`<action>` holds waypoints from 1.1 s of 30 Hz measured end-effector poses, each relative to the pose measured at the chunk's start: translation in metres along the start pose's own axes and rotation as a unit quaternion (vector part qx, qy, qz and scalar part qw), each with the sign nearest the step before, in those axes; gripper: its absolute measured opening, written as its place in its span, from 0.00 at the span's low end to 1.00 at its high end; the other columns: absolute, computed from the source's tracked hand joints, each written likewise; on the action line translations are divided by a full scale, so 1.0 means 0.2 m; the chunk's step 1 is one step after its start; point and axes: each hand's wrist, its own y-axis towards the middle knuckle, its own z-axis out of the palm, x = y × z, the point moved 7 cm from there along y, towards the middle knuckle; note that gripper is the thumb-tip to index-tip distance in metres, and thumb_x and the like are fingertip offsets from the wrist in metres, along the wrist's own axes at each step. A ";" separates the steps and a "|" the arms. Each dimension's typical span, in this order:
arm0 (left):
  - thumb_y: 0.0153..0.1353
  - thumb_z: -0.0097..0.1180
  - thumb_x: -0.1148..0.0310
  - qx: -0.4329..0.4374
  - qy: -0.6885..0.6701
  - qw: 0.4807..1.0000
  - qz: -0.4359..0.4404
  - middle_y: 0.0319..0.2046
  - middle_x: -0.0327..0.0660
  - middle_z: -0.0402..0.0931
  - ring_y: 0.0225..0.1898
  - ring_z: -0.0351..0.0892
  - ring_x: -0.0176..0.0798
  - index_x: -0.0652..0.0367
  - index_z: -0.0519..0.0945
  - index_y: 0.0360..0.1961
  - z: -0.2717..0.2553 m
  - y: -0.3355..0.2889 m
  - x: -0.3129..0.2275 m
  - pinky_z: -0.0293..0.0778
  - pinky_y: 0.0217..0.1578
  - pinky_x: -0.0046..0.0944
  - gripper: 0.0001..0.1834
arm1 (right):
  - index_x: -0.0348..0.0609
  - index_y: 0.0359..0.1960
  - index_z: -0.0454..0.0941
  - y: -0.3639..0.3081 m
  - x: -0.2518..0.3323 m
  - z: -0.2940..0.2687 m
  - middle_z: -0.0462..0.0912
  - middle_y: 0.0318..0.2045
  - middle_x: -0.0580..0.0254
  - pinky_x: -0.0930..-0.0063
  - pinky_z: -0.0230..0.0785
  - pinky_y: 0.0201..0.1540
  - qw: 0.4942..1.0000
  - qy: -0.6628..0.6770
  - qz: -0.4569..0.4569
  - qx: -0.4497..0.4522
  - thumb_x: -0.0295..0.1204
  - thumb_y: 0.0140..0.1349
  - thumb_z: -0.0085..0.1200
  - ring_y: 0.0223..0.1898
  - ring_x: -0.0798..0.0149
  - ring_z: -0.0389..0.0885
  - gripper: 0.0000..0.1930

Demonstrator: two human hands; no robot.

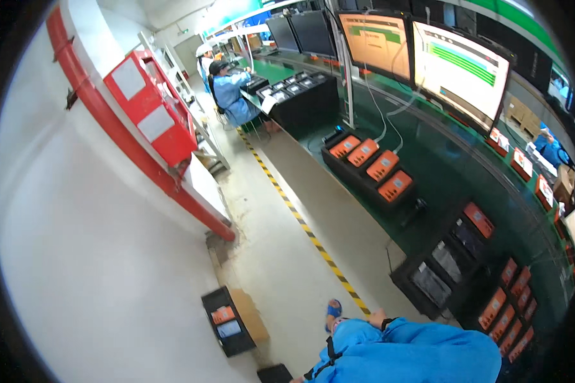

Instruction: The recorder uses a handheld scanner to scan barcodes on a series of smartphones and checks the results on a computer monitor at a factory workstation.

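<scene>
My right hand (377, 318) shows past its blue sleeve and dark cuff, close to the yellow-and-black floor tape (319, 249). Its fingers are too small and partly hidden to make out, and no held thing shows. Only a sliver of my left hand (297, 380) appears at the lower edge, beside a black object (275, 374) cut off by the picture's rim. Whether the hand touches it cannot be made out. Blue work clothing (402, 354) covers my arms and body. A blue sandal (333, 311) is on the floor ahead.
Right of me runs a green-topped bench (370, 115) with a black tray of orange boxes (382, 165), a black tray with bagged dark items (431, 284), stacked orange boxes (492, 308) and lit monitors (457, 70). Left are a black tray (228, 321), red pipe (121, 131) and red cabinet (152, 105). Co-workers (231, 96) sit farther off.
</scene>
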 end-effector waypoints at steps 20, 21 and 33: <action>0.59 0.53 0.67 0.203 0.158 0.926 0.277 0.35 0.43 0.80 0.31 0.79 0.37 0.58 0.75 0.44 1.67 0.52 -3.30 0.73 0.27 0.36 0.12 | 0.40 0.23 0.70 1.56 1.74 -0.98 0.69 0.16 0.68 0.73 0.60 0.24 0.905 0.298 -0.052 -0.301 0.34 0.55 0.57 0.21 0.75 0.66 0.12; 0.60 0.52 0.67 0.201 0.175 0.928 0.259 0.35 0.42 0.80 0.31 0.79 0.36 0.58 0.75 0.44 1.85 0.50 -3.45 0.73 0.27 0.35 0.12 | 0.40 0.25 0.70 1.62 1.75 -1.07 0.70 0.18 0.67 0.74 0.60 0.25 0.905 0.284 -0.035 -0.316 0.34 0.57 0.57 0.22 0.75 0.67 0.12; 0.60 0.52 0.74 0.498 0.336 0.631 0.491 0.30 0.41 0.79 0.31 0.78 0.31 0.64 0.77 0.40 3.93 -0.49 -4.44 0.72 0.31 0.30 0.08 | 0.42 0.37 0.76 1.92 1.64 -2.14 0.78 0.37 0.54 0.57 0.62 0.48 0.797 0.026 0.089 -0.596 0.38 0.57 0.53 0.43 0.49 0.73 0.13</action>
